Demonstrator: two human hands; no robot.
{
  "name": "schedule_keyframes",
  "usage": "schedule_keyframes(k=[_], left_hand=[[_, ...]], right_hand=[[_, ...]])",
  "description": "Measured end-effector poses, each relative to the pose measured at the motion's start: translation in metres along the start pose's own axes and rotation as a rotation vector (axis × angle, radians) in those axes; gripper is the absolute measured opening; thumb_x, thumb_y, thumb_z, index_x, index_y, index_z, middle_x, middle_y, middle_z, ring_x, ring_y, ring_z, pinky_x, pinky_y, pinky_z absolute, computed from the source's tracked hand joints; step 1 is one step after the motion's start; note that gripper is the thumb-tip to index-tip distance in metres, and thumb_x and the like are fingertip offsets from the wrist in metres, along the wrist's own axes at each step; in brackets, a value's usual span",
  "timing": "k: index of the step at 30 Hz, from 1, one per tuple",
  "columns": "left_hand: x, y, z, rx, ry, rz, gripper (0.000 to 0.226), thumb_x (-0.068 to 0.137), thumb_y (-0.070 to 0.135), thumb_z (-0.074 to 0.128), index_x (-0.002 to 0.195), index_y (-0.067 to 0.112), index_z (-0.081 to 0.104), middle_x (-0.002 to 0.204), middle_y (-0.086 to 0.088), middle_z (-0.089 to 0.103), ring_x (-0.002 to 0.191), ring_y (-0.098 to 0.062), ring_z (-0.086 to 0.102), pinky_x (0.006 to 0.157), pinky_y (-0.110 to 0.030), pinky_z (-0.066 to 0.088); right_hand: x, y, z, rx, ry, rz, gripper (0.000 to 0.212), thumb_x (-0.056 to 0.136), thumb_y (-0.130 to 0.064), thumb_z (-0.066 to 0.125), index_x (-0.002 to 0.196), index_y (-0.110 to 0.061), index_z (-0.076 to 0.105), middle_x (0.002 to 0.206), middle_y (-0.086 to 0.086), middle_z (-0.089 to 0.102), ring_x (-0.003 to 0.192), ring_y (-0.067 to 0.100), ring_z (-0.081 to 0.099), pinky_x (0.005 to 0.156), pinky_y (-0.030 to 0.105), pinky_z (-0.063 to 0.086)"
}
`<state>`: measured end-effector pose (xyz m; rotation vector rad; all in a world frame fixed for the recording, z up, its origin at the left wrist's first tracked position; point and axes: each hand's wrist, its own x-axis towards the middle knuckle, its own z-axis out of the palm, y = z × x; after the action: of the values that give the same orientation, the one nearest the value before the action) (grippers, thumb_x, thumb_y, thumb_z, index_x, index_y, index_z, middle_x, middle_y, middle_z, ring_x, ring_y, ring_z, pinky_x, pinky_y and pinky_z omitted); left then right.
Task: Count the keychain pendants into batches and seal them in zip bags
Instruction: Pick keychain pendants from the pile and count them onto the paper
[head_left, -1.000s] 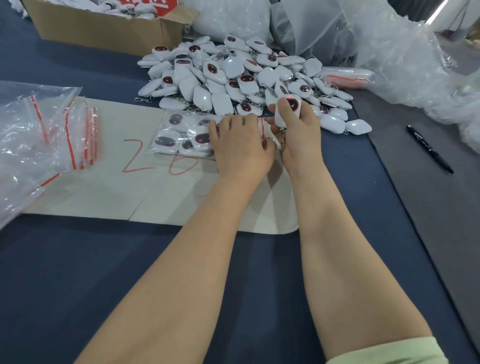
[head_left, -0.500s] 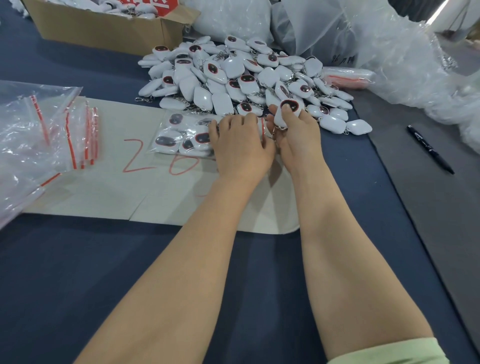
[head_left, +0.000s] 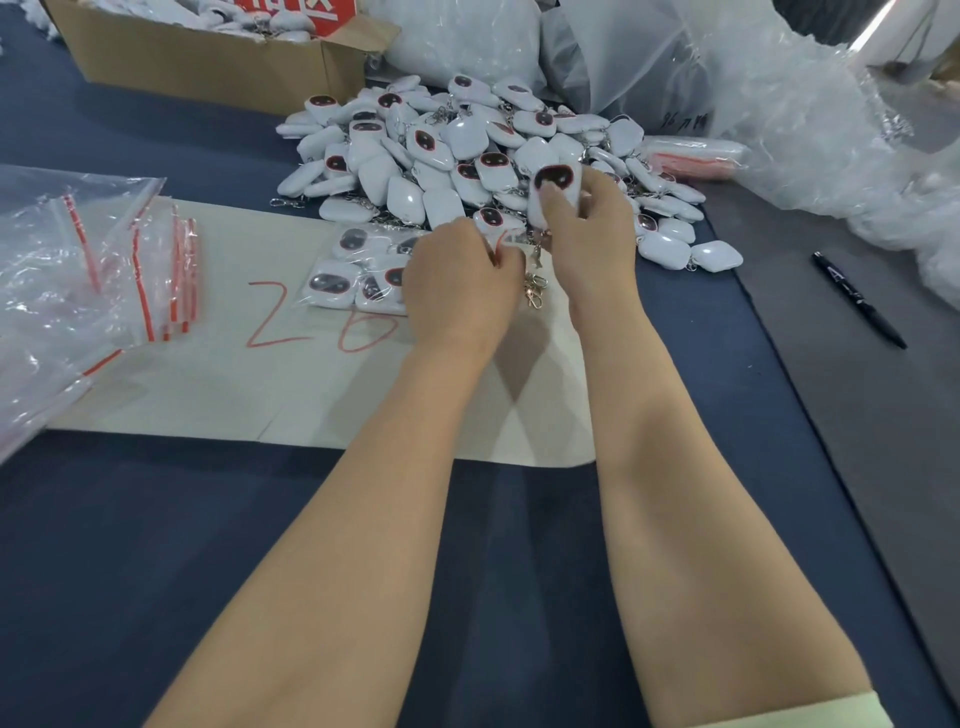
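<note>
My right hand (head_left: 587, 234) is gripping a seemingly light, hard, glossy pendant (head_left: 556, 189) by its sides; my left hand (head_left: 457, 291) is pinching the limp zip bag (head_left: 348, 270) at its mouth.

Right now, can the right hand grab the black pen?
Probably not yet: the right hand grips a pendant. The pen lies off to its right on the grey mat, uncovered, so once emptied it likely could.
</note>
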<state>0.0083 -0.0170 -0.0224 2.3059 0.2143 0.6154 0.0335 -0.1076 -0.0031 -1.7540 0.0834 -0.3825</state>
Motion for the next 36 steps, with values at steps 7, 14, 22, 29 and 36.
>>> schedule_keyframes(k=[7,14,22,29,36], left_hand=[[0.004,0.005,-0.010,-0.368,0.066,-0.168,0.012,0.085,0.024,0.058,0.078,0.015,0.060,0.076,0.010,0.058,0.078,-0.010,0.052,0.064,-0.017,0.032],[-0.002,0.010,-0.012,-0.364,0.134,0.085,0.011,0.085,0.015,0.058,0.075,0.009,0.058,0.094,-0.006,0.064,0.089,-0.021,0.058,0.083,-0.030,0.042],[-0.003,0.008,-0.010,-0.345,0.163,0.191,0.012,0.085,0.014,0.054,0.078,0.005,0.056,0.095,-0.008,0.063,0.092,-0.023,0.058,0.082,-0.036,0.046],[-0.001,-0.005,0.000,-0.077,0.061,0.150,0.024,0.091,0.025,0.051,0.081,0.007,0.062,0.086,-0.008,0.064,0.085,-0.028,0.055,0.081,-0.035,0.038],[-0.002,-0.003,-0.001,-0.057,0.051,0.154,0.026,0.090,0.028,0.051,0.082,0.008,0.065,0.085,-0.006,0.067,0.084,-0.027,0.057,0.083,-0.034,0.039]], right_hand=[[-0.004,-0.015,-0.013,-0.333,-0.303,0.120,0.022,0.087,-0.024,0.067,0.069,-0.011,0.061,0.052,-0.004,0.062,0.041,0.007,0.051,0.045,0.016,0.044],[-0.008,-0.011,0.000,-0.007,-0.376,0.145,0.010,0.090,-0.005,0.058,0.093,-0.004,0.068,0.065,0.007,0.061,0.050,0.012,0.052,0.047,0.019,0.042],[-0.013,-0.006,0.001,-0.092,-0.440,0.010,0.039,0.092,0.001,0.049,0.061,-0.022,0.059,0.046,-0.017,0.058,0.045,-0.006,0.050,0.049,0.009,0.040],[0.002,0.029,-0.010,-0.782,-0.037,0.035,0.033,0.099,-0.023,0.038,0.119,-0.017,0.063,0.155,0.010,0.028,0.145,0.029,0.016,0.117,0.035,0.017],[0.009,0.040,0.000,-1.001,-0.156,0.165,0.065,0.100,-0.055,0.018,0.149,-0.014,0.031,0.162,0.003,-0.005,0.148,0.029,-0.006,0.119,0.047,0.000]])
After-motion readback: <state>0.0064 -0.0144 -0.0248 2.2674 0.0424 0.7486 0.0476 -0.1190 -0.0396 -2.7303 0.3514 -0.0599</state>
